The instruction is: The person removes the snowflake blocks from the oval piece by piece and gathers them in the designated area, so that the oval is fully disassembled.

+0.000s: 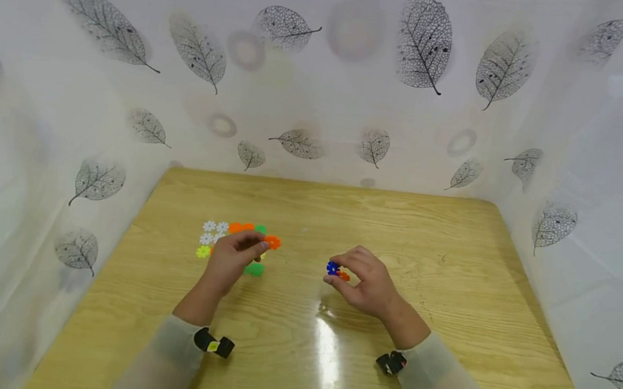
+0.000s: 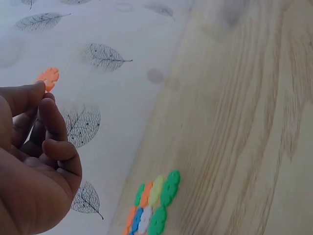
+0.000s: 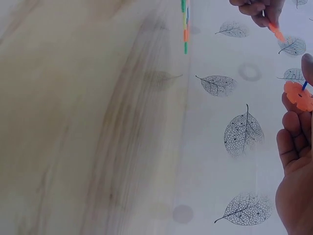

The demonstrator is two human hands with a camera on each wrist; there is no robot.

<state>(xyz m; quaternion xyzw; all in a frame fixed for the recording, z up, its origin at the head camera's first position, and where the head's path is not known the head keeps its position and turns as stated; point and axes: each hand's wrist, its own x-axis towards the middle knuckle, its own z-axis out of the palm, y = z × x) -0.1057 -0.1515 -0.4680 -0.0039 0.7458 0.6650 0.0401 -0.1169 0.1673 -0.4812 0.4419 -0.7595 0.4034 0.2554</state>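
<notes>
My left hand (image 1: 232, 258) pinches an orange flower-shaped plastic disc (image 1: 273, 242) between thumb and forefinger. In the left wrist view that orange disc (image 2: 48, 78) sticks out past the fingertips, its notched rim showing. To the right, my right hand (image 1: 367, 284) pinches a blue flower-shaped disc (image 1: 332, 268) by its edges. A second orange disc (image 1: 344, 276) is fitted crosswise to the blue one; in the right wrist view its orange face (image 3: 297, 95) shows and the blue appears edge-on. Both hands are raised over the table, a gap apart.
Under and behind the left hand lie several more flower discs in rows: white (image 1: 209, 226), orange (image 1: 235, 227), yellow (image 1: 203, 251) and green (image 1: 254, 269). The wooden table (image 1: 310, 213) is bordered by a leaf-patterned curtain (image 1: 346, 99) at the back and sides.
</notes>
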